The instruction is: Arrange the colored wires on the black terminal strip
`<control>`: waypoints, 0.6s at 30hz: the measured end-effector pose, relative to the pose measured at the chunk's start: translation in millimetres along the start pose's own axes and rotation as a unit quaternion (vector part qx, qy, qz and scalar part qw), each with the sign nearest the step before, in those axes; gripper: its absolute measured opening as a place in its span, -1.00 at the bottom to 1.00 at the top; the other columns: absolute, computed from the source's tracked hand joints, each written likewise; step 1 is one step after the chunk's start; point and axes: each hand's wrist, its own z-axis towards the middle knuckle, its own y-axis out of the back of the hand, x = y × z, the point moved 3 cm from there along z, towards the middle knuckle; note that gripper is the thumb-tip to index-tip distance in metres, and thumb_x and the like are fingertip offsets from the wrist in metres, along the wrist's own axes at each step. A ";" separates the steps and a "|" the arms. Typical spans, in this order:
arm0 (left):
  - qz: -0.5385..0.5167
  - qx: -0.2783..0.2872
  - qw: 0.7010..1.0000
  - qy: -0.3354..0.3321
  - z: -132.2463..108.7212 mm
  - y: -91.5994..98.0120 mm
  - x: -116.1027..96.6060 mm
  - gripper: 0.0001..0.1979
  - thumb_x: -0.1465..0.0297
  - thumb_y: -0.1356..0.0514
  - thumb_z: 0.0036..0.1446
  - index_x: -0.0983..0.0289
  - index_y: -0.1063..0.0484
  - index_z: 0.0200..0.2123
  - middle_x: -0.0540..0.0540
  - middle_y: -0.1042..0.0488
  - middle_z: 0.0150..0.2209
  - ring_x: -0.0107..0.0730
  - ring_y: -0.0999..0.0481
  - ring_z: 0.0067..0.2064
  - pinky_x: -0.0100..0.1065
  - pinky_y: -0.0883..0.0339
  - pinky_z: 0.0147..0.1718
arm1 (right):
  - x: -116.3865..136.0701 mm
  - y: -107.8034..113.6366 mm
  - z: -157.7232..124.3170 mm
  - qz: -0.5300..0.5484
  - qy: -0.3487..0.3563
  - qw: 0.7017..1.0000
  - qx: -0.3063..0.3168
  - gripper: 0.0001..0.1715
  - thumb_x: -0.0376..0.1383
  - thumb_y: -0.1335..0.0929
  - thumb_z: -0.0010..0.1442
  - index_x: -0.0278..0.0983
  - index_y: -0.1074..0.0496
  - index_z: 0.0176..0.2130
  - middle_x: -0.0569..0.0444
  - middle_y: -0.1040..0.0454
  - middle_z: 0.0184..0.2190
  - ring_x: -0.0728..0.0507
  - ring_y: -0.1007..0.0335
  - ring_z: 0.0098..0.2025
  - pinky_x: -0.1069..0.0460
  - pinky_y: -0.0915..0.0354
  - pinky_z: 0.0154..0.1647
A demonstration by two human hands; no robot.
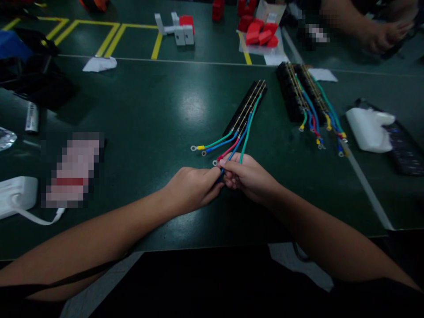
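Dark printing marks the pale wrapper of a small cylinder (32,117) at the left, too small to read. The phone (74,170) below it has a screen blurred into blocks, with a dark red bar across it. A pale box (270,11) at the far edge bears a light label, also unreadable.

Just in front of that box, red parts (260,33) lie in or on a clear plastic bag (280,48); which, I cannot tell. At the far left stands a dark bin (33,84), its contents too dim to make out, with a blue thing (15,46) beside it.

The left hand (198,183) and right hand (247,176) are together, fingertips meeting, both pinched on the lower end of a blue wire (236,148). This wire runs from a black strip (243,110) lying slanted on the green table (149,110), just beyond the hands. A green wire (247,134) from the strip passes behind the right hand. Three shorter wires, green, blue and red, fan left, each tipped with a metal ring.

Two similar strips (293,95) with wires lie to the right.
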 end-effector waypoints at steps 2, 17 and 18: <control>-0.003 0.003 1.000 0.000 0.1 0.0 0.1 -0.86 0.32 -0.06 0.29 0.27 -0.31 -0.24 0.00 -0.48 -0.44 -0.38 -0.47 -0.48 -0.37 -0.16 -0.53 | -0.1 -0.1 0.2 0.001 -0.002 1.000 -0.001 -0.67 -0.27 -0.33 0.21 -0.28 -0.28 -0.55 0.21 -0.29 -0.72 0.08 -0.21 -0.69 0.17 -0.09 -0.68; -0.007 0.002 1.000 0.004 0.0 1.2 -0.2 -0.87 0.33 -0.08 0.29 0.27 -0.31 -0.21 0.00 -0.49 -0.43 -0.39 -0.49 -0.47 -0.37 -0.18 -0.53 | 0.3 -1.3 -0.5 0.003 -0.008 1.000 -0.004 -0.66 -0.29 -0.33 0.21 -0.29 -0.28 -0.57 0.20 -0.30 -0.73 0.07 -0.21 -0.69 0.18 -0.09 -0.69; -0.009 0.004 1.000 0.005 0.1 1.5 -0.3 -0.87 0.33 -0.07 0.29 0.27 -0.31 -0.21 0.00 -0.50 -0.42 -0.39 -0.50 -0.47 -0.38 -0.19 -0.52 | 0.6 -1.3 -0.5 0.004 -0.006 1.000 -0.004 -0.66 -0.29 -0.33 0.21 -0.29 -0.28 -0.57 0.20 -0.30 -0.73 0.07 -0.21 -0.69 0.18 -0.09 -0.69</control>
